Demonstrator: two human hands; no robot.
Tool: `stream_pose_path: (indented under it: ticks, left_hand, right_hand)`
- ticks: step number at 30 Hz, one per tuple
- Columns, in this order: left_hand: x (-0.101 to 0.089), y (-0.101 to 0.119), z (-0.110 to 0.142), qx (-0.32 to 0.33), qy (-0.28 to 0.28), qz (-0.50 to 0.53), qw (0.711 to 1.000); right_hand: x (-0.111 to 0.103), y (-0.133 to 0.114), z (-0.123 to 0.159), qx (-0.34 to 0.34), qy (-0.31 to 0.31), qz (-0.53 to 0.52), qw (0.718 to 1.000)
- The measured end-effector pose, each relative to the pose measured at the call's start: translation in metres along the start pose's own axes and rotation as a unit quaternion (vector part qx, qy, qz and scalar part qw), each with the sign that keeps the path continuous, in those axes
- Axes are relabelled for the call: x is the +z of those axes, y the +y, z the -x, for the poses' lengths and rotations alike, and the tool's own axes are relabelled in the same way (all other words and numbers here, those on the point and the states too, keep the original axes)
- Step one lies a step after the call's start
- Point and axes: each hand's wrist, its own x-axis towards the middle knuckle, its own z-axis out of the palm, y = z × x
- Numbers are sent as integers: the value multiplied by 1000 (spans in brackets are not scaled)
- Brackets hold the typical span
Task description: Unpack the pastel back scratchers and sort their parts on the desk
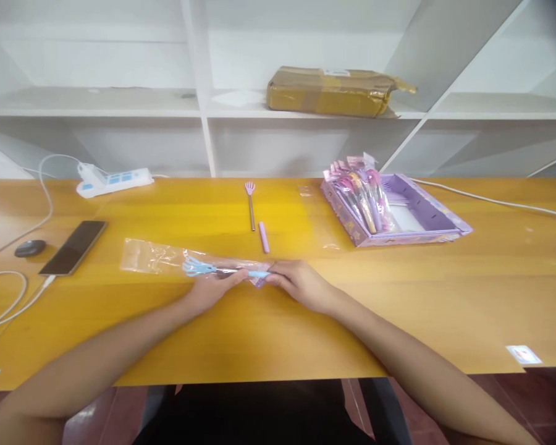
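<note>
A clear plastic sleeve (152, 256) lies on the yellow table (278, 327) with a light blue claw-shaped back scratcher (199, 267) partly inside it. My left hand (213, 289) is closed on the sleeve and the scratcher's shaft. My right hand (299, 284) pinches the sleeve's open end and the blue handle tip. Just behind them lie a pink back scratcher (251, 204) with a metal shaft and a loose pink handle cap (264, 237).
A purple display box (440, 222) at the right holds several packed pink scratchers (364, 191). At the left are a phone (74, 247), a dark round puck (30, 248), white cables and a power strip (113, 180). A brown parcel (333, 91) rests on the white shelf.
</note>
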Motion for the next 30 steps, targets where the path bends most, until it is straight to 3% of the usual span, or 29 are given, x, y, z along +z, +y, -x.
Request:
stream_pose_path:
  ticks: [3,6,9,13,17,21,27,30]
  left_hand:
    - [1,3,-3,0,16,35,999]
    - [-2,5,-13,-4,65,151,986]
    - [-5,7,-19,-16,73,224,972]
    - [-5,5,-17,-18,39,207,977]
    - [-1,6,-6,4,-26,82,996]
    - [6,10,4,6,-91,55,994]
    - [6,9,-2,-30,-29,173,984]
    - [5,7,-4,-41,-36,194,979]
  right_hand:
    - [2,-2,0,20,10,-37,999]
    - [-2,6,2,65,28,-82,994]
    - [-6,18,3,82,31,-127,988]
    - [-4,21,1,68,38,-133,988]
    - [5,12,0,47,63,-93,993]
    - [11,5,3,34,33,-100,994]
    - [4,5,6,5,-2,-146,989]
    - [4,6,3,13,10,-138,990]
